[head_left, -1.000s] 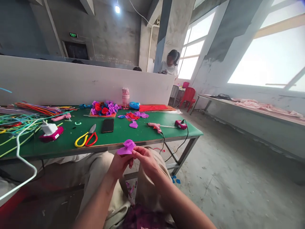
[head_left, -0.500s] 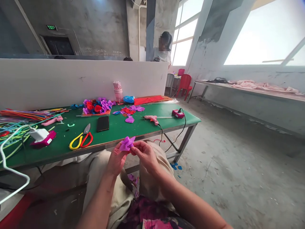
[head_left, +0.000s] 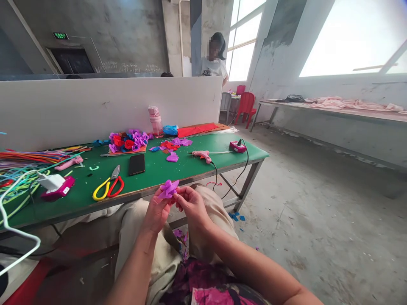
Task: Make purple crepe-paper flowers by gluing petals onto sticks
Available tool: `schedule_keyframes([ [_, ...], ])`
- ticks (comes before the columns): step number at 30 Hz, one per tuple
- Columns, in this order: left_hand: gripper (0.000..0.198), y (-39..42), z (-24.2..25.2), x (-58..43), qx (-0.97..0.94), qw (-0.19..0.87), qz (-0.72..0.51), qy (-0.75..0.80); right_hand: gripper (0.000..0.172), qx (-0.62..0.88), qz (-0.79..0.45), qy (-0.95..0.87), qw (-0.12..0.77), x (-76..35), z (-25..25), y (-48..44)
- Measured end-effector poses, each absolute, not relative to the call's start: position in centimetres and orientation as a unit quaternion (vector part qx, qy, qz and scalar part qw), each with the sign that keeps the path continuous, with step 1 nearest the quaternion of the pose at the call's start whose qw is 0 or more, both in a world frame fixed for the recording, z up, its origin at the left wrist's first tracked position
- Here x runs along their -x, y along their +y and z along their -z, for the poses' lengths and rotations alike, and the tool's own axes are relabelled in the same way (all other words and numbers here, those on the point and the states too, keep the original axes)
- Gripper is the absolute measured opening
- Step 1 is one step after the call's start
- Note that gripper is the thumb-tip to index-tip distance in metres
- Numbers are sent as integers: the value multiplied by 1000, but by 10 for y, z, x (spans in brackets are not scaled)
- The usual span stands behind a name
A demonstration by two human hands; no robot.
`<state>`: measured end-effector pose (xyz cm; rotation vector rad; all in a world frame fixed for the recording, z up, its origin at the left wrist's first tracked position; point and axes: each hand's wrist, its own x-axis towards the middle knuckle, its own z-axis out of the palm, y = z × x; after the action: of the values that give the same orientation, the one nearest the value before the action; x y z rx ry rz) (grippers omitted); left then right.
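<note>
Above my lap, in front of the table's near edge, a purple paper flower point(head_left: 168, 189) is held between both hands. My left hand point(head_left: 157, 212) pinches it from the left. The fingertips of my right hand point(head_left: 190, 204) are closed on its lower right side. On the green table point(head_left: 159, 171) beyond lie purple petals point(head_left: 172, 157), red petals point(head_left: 169, 146), a pink glue gun point(head_left: 202, 155), a black phone point(head_left: 137, 164) and scissors point(head_left: 112, 184) with yellow and red handles. A bunch of purple, red and blue flowers point(head_left: 129, 141) sits farther back.
Coloured stems point(head_left: 34, 157), a second pink glue gun point(head_left: 69, 163) and a white plug point(head_left: 51, 181) occupy the table's left. A pink bottle point(head_left: 155, 121) stands by the white partition point(head_left: 79, 110). A cable hangs off the right side. Behind the partition stands a person point(head_left: 214, 63).
The view has shifted slightly. Both hands still hold the purple flower, and the right fingertips have moved a little at its lower side.
</note>
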<state>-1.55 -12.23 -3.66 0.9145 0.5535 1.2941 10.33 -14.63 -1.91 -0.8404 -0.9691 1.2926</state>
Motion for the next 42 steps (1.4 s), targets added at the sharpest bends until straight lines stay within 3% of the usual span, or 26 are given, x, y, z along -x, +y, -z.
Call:
schedule_keyframes([
  [24, 33, -122, 36, 17, -392, 674, -573, 252, 24, 411, -481, -494, 596, -104, 25, -147],
  [33, 39, -122, 35, 15, -372, 660, -595, 269, 22, 434, -448, -507, 595, -101, 29, -150],
  [42, 54, -124, 33, 15, -393, 657, -588, 259, 31, 365, -573, -399, 616, -104, 27, -144],
])
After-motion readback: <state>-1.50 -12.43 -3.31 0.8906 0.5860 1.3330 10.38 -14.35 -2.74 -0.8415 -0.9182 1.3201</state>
